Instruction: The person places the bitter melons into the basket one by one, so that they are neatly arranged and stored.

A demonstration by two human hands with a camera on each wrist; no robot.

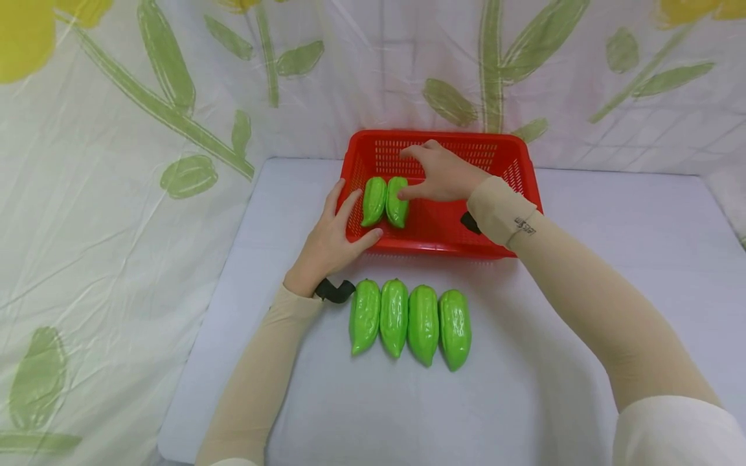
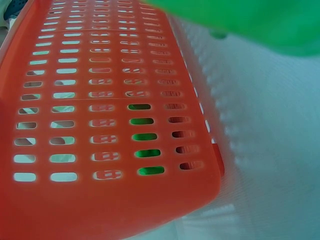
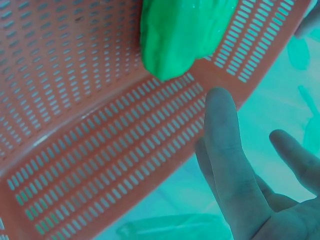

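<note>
Two glossy green bitter melons (image 1: 373,201) lie side by side at the left end of a red plastic basket (image 1: 431,247). My right hand (image 1: 443,173) hovers inside the basket with fingers spread and nothing in its grasp; its thumb overlaps the right-hand melon (image 1: 397,202) in the head view. In the right wrist view, the fingers (image 3: 223,130) stand apart from the melons (image 3: 182,35). At the basket's front left corner is my left hand (image 1: 332,239), fingers extended along the left rim and thumb at the front rim. The left wrist view shows the slotted basket wall (image 2: 110,200).
In front of the basket, several more green bitter melons (image 1: 394,318) lie in a row on the white table (image 1: 466,414). One looms blurred (image 2: 260,20) near the left wrist camera. Behind the table hangs a flower-patterned curtain (image 1: 361,65).
</note>
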